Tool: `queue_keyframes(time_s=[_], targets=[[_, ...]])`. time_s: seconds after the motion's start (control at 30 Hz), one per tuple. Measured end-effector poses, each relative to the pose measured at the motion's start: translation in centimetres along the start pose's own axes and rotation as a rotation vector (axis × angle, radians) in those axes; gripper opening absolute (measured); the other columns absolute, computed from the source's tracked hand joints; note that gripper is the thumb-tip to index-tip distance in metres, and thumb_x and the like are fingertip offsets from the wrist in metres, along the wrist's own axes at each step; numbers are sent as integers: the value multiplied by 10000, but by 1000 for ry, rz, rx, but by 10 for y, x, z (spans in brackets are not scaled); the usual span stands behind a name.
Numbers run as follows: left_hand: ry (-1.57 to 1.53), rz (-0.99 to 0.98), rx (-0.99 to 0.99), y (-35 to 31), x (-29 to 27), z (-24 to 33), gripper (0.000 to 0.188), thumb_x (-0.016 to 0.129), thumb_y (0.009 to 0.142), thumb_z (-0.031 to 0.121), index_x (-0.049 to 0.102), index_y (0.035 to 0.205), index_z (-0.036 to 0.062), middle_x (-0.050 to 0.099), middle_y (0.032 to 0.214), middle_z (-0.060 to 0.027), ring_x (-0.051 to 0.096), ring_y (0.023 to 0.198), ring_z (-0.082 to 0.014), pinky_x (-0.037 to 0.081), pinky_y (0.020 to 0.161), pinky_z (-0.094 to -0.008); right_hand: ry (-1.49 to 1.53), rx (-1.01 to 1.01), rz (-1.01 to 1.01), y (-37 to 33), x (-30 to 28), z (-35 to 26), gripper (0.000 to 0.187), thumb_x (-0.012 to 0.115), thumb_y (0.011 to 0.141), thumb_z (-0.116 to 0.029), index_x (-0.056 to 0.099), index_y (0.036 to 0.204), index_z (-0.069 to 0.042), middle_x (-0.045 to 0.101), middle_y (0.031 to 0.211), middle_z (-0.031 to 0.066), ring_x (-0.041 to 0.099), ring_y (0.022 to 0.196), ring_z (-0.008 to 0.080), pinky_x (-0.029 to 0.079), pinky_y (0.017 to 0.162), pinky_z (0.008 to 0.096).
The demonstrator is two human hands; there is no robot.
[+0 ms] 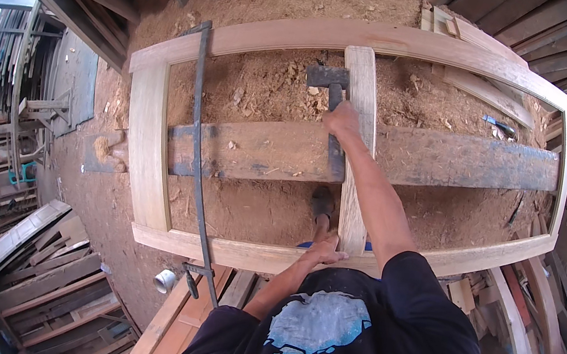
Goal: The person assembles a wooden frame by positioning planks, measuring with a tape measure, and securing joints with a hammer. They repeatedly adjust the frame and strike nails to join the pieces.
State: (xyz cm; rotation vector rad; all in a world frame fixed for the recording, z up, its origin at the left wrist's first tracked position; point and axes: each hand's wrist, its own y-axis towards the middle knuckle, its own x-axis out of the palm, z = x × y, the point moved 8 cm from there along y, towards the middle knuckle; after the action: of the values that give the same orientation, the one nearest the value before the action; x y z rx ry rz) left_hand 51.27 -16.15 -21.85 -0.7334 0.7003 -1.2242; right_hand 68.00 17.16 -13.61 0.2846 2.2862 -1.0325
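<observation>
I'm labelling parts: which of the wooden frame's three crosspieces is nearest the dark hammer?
The pale wooden middle crosspiece, beside the hammer; the left crosspiece and right crosspiece lie farther off.

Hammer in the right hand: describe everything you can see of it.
The hammer has a dark, blocky head that looks like metal and a straight, dark handle whose material is unclear. The right hand grips the handle below the head, leaving a good length showing past the fist. The head lies crosswise at the end farther from the person, just left of the frame's middle bar; whether they touch cannot be told from this view.
</observation>
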Motion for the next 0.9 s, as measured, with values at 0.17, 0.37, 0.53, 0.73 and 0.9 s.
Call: queue_keyframes(time_s=[0.17,0.37,0.53,0.73,0.9], targets=[[105,1,-45,-1,-1,-1,829,761,784,389,436,1330,-142,-36,1579,-318,94,1478,-427,202,1188,-357,-112,-81,13,-25,12,-12,426,678,799,-242,611,1066,83,662,1090,289,644,1067,401,520,914,446],[-43,-109,-73,-13,-6,12,968,751,785,409,278,1408,-161,-45,1569,-342,22,1483,-431,149,1206,-376,-31,-85,-109,-25,23,5,458,672,794,-271,615,1083,80,657,1076,305,638,1059,418,519,902,452],[312,313,75,35,19,-39,808,748,717,520,503,1245,-40,392,1355,-319,236,1387,-473,105,1195,-482,52,-204,123,-33,6,22,437,711,777,-291,646,1036,54,692,1002,240,677,953,386,533,846,430],[12,87,179,39,12,-42,729,756,716,615,612,991,-44,690,914,-197,666,816,-273,508,781,-387,828,-233,-459,-127,-23,100,384,682,826,-256,599,1089,11,593,761,33,572,649,109,471,587,256],[-160,-14,71,46,3,-57,772,517,912,616,610,1149,-113,663,1030,-276,636,1029,-315,465,903,-405,1069,-108,-637,-226,-77,150,311,611,877,-195,579,1113,5,572,744,17,543,618,88,468,578,241]])
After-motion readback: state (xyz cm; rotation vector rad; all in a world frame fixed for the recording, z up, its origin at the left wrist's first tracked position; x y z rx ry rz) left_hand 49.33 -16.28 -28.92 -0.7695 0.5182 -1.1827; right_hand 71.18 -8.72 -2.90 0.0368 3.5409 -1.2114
